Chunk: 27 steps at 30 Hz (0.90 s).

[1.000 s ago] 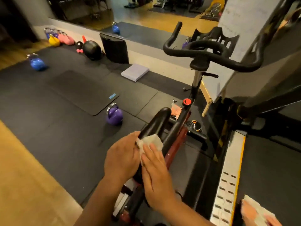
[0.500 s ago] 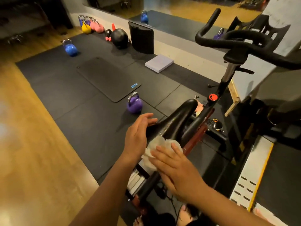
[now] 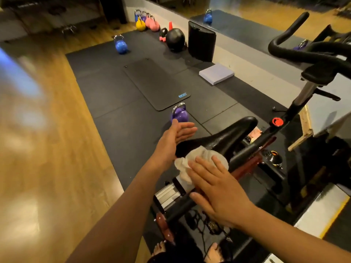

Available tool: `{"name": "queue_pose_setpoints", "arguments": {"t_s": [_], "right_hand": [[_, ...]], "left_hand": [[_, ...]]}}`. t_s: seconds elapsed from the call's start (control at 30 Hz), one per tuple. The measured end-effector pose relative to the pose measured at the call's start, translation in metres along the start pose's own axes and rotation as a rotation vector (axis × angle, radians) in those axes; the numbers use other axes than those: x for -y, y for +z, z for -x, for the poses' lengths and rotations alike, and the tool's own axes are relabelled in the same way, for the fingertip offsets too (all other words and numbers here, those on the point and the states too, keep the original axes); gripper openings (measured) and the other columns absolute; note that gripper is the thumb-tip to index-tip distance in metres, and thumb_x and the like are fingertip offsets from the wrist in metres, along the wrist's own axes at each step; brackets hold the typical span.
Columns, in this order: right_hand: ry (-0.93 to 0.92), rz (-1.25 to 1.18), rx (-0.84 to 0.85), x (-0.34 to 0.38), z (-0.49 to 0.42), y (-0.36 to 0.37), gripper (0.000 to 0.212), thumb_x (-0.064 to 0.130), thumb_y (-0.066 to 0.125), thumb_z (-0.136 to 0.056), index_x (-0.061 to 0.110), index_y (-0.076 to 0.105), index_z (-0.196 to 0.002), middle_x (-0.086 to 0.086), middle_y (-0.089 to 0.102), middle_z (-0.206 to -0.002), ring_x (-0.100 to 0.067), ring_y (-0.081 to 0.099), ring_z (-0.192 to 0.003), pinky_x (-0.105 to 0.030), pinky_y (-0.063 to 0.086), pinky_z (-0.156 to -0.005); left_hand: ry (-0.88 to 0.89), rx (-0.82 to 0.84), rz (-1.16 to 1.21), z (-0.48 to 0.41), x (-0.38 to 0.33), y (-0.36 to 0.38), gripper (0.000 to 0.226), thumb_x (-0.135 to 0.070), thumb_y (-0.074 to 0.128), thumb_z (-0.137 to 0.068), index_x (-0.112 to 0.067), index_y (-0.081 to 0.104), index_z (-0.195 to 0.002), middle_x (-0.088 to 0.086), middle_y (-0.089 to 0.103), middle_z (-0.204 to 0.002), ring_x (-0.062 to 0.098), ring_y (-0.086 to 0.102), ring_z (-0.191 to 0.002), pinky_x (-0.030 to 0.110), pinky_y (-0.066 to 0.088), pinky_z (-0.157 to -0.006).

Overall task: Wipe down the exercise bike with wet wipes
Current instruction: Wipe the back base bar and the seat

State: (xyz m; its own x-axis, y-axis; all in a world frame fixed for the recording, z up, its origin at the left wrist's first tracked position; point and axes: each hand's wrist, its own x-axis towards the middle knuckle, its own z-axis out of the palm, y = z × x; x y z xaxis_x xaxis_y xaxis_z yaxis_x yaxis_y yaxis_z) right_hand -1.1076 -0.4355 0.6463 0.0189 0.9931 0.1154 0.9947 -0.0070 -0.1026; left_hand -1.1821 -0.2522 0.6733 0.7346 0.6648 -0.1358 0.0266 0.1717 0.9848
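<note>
Because the wiping is done with a flat palm and not a pinch, the right hand (image 3: 214, 188) lies spread over the crumpled wet wipe (image 3: 201, 158), fingers straight and fanned. This presses the cloth onto the broad rear of the saddle (image 3: 233, 133) so that more of it meets the black surface. The saddle belongs to the exercise bike (image 3: 247, 166), which fills the right half of the view. Its nose points toward about two o'clock, where the handlebar (image 3: 307, 54) curves in. The wipe sits at the saddle's seven o'clock end, bunched and hanging partly over the rear edge. The left hand (image 3: 174, 137) hovers at ten o'clock from the wipe, beside the saddle's left flank. It is unclenched, with fingers straight and close together and nothing held. It looks placed to steady the seat against the push, though whether it touches the saddle cannot be told. The two hands are apart, one on each side of the seat. Small bright specks on the saddle ahead of the wipe look like moisture, suggesting that stretch has been covered. At twelve o'clock from the left hand a purple kettlebell (image 3: 179, 113) stands on the floor, clear of the work.
</note>
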Motion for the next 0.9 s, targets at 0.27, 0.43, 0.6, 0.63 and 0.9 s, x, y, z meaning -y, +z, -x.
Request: {"name": "queue_pose_setpoints", "arguments": {"t_s": [0.27, 0.43, 0.6, 0.63, 0.9], "right_hand": [[-0.084, 0.119, 0.145, 0.001, -0.050, -0.007, 0.072, 0.063, 0.006, -0.098, 0.020, 0.016, -0.155, -0.004, 0.002, -0.163, -0.026, -0.011, -0.150, -0.050, 0.000, -0.119], [0.208, 0.045, 0.004, -0.005, -0.032, -0.004, 0.068, 0.056, 0.015, -0.101, 0.013, 0.016, -0.154, -0.011, 0.015, -0.161, -0.027, 0.008, -0.150, -0.044, 0.006, -0.119], [0.216, 0.002, 0.051, 0.014, -0.019, 0.005, 0.079, 0.062, 0.012, -0.098, 0.004, 0.035, -0.147, -0.019, 0.029, -0.155, -0.037, 0.027, -0.144, -0.051, 0.021, -0.111], [0.193, 0.008, 0.056, 0.020, -0.027, 0.007, 0.080, 0.063, 0.013, -0.097, 0.004, 0.039, -0.145, -0.020, 0.034, -0.153, -0.037, 0.032, -0.142, -0.051, 0.023, -0.110], [0.231, 0.061, 0.004, -0.017, -0.043, -0.011, 0.076, 0.056, 0.018, -0.094, 0.002, 0.052, -0.137, -0.020, 0.049, -0.142, -0.038, 0.047, -0.132, -0.052, 0.029, -0.111]], "left_hand": [[-0.053, -0.021, -0.155, 0.008, -0.010, 0.010, 0.060, -0.046, 0.016, -0.105, -0.014, 0.065, -0.121, 0.000, 0.068, -0.123, 0.008, 0.060, -0.119, 0.028, 0.040, -0.106], [-0.083, -0.061, -0.099, 0.019, -0.010, 0.013, 0.061, -0.041, 0.016, -0.107, -0.007, 0.062, -0.126, 0.007, 0.065, -0.129, 0.013, 0.059, -0.121, 0.022, 0.043, -0.101], [-0.120, -0.090, -0.153, 0.033, -0.012, 0.014, 0.057, -0.043, 0.018, -0.107, -0.012, 0.060, -0.128, 0.003, 0.062, -0.132, 0.012, 0.055, -0.124, 0.026, 0.039, -0.104], [-0.125, -0.089, -0.182, 0.033, -0.013, 0.014, 0.056, -0.044, 0.019, -0.107, -0.013, 0.059, -0.130, 0.001, 0.061, -0.133, 0.011, 0.054, -0.125, 0.027, 0.038, -0.105], [-0.148, -0.160, -0.436, 0.026, -0.013, 0.021, 0.057, -0.050, 0.024, -0.103, -0.015, 0.063, -0.124, 0.008, 0.062, -0.128, 0.022, 0.056, -0.118, 0.045, 0.041, -0.108]]}}
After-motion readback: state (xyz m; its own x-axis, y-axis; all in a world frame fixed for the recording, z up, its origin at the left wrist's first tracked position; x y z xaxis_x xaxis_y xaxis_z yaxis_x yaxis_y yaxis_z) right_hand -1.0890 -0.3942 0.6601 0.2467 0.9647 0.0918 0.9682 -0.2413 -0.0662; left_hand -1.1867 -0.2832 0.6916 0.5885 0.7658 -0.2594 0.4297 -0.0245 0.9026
